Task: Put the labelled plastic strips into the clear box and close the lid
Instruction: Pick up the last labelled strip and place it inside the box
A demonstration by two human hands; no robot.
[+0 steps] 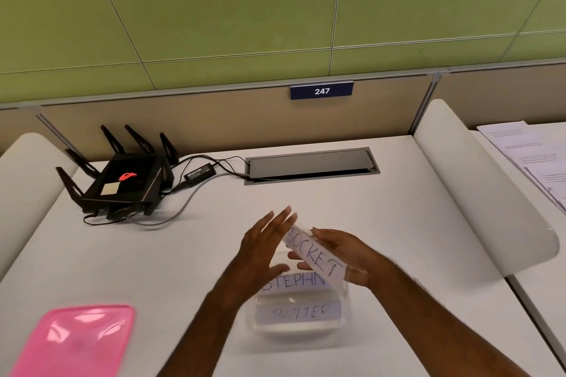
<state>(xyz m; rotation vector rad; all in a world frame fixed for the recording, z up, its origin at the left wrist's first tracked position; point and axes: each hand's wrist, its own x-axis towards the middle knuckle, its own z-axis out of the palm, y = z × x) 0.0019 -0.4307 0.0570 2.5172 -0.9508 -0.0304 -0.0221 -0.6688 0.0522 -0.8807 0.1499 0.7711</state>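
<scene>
A clear plastic box (254,326) sits open on the white desk, near the front edge. Inside it lie a strip marked "BUTTER" (298,313) and, behind it, a strip marked "STEPHN" (301,281). Just above the box's far side, my right hand (343,251) holds a strip marked "SOCKET" (312,254), tilted down towards the right. My left hand (265,246) hovers flat beside that strip with fingers spread, holding nothing. The pink lid (73,341) lies apart at the front left of the desk.
A black router (122,180) with antennas, its power brick (200,173) and cables sit at the back left. A grey cable hatch (311,164) is set in the desk at the back. White side dividers (477,187) flank the desk; papers (533,156) lie beyond the right one.
</scene>
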